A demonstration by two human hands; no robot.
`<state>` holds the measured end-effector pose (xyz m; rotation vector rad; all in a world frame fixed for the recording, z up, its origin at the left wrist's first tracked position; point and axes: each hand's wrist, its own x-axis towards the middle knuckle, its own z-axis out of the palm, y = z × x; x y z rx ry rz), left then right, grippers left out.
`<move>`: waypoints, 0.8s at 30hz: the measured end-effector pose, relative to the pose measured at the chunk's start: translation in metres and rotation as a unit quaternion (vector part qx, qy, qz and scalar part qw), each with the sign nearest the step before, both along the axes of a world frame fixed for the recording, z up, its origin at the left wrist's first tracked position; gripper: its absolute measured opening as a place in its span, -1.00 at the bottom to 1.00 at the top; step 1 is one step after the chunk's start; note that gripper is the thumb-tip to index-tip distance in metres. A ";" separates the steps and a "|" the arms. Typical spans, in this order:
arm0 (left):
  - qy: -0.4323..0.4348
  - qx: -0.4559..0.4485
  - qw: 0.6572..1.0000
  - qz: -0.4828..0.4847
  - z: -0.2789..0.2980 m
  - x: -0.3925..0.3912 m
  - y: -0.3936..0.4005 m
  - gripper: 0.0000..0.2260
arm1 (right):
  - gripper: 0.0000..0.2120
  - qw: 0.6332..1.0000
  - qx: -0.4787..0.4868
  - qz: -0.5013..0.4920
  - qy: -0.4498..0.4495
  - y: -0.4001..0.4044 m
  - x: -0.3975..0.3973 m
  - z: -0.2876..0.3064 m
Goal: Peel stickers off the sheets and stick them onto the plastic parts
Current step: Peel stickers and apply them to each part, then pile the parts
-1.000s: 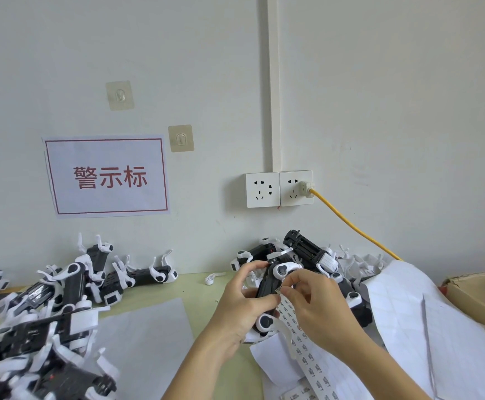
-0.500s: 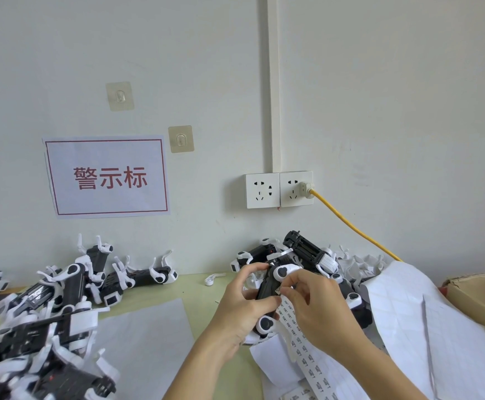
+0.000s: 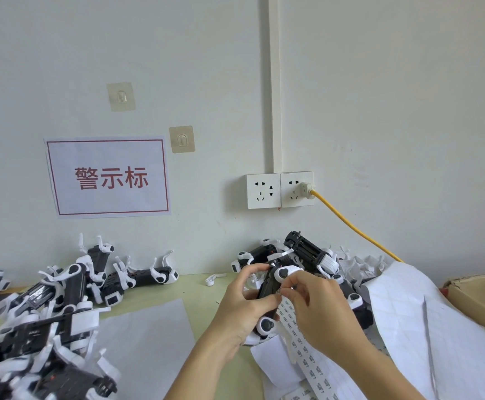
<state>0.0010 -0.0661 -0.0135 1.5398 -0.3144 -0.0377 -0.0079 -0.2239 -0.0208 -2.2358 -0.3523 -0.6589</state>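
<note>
Left hand (image 3: 240,308) grips glossy black-white plastic part (image 3: 270,287); right hand (image 3: 319,310) pinches small sticker.

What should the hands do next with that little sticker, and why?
Probably press the sticker down flat. The left hand grips the black and white plastic part upright, and the right hand has its fingertips pinched right against the part's side, just above the sticker strip. The sticker itself is too small to see clearly, so that is my best guess.
</note>
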 end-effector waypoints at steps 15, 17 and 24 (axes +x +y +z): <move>-0.028 0.033 0.998 0.034 -0.002 -0.001 -0.006 -0.63 | -0.92 0.993 -0.057 -0.078 -0.064 0.005 -0.008 0.003; -0.031 0.035 0.998 0.036 -0.001 -0.001 -0.006 -0.63 | -0.93 0.992 -0.056 -0.087 -0.068 0.005 -0.009 0.004; -0.029 0.038 0.998 0.039 0.001 -0.003 -0.006 -0.62 | -0.94 0.990 -0.047 -0.110 -0.077 0.006 -0.010 0.006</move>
